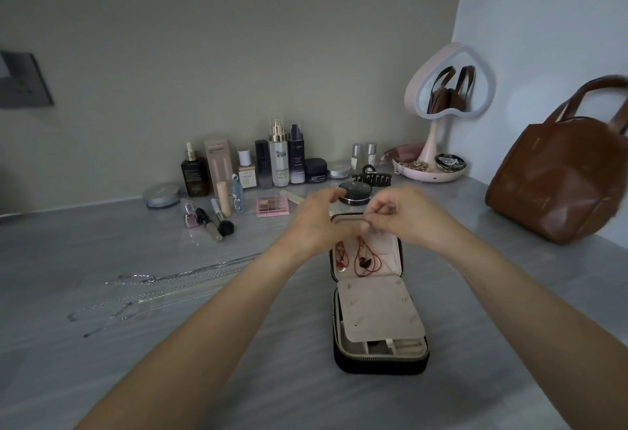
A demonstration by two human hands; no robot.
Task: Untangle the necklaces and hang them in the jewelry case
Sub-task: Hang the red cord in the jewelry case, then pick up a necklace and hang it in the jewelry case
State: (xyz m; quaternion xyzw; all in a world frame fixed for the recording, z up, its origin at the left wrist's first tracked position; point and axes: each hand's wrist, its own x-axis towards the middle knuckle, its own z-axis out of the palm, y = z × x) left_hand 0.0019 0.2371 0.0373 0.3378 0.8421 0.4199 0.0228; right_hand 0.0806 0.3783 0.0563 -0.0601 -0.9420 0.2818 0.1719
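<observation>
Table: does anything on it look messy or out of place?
Yes. Silver chains sprawl loose and overlapping on the table left of the case, not hung like the red necklace inside its lid. Nothing looks spilled or broken.

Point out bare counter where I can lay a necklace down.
Bare: the counter between jewelry case and brown bag, and the near strip below the silver chains. Crowded: cosmetics row along the wall, red necklace in the lid.

We see the black zip jewelry case lying open just right of centre, its beige-lined lid tipped back. In the lid hang a red cord necklace with a dark pendant and a second red necklace. Thin silver chains lie spread out at centre left.
</observation>
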